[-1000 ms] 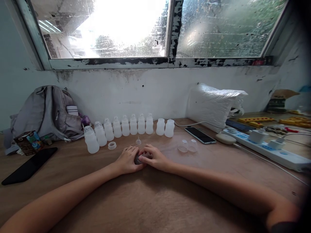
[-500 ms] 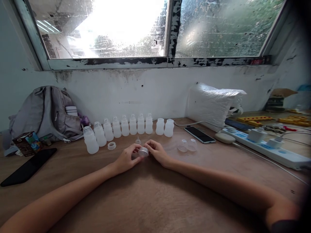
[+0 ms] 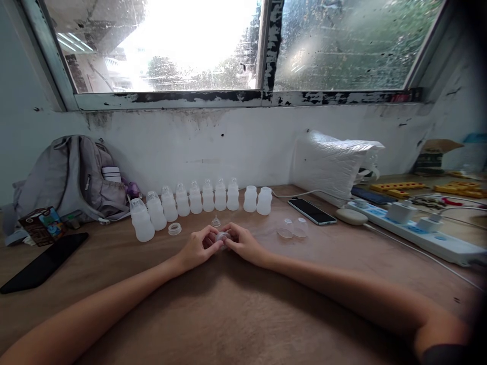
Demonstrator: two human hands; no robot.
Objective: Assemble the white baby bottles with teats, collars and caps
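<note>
Both my left hand (image 3: 199, 246) and my right hand (image 3: 243, 244) are closed around a clear bottle collar ring (image 3: 222, 236), largely covered by my fingers. Just beyond them a clear bottle nipple (image 3: 216, 220) stands on the table. Left of my hands lies another collar ring (image 3: 174, 229). A row of capped baby bottles (image 3: 182, 203) runs along the back, slanting nearer at the left end. Two bottles without tops, one of them this bottle (image 3: 264, 202), stand at the row's right end. Two clear domed caps (image 3: 292, 229) rest to the right of my hands.
A phone (image 3: 312, 211), a white puck-like device (image 3: 350, 216) and a power strip (image 3: 414, 228) with cables lie to the right, before a white padded bag (image 3: 323, 165). On the left are a grey backpack (image 3: 72, 177), a small carton (image 3: 41, 224) and a black phone (image 3: 45, 263).
My right-hand fingers have come down and closed around the collar ring opposite my left hand. The ring now shows less between my fingers. The bottles and caps stay put.
</note>
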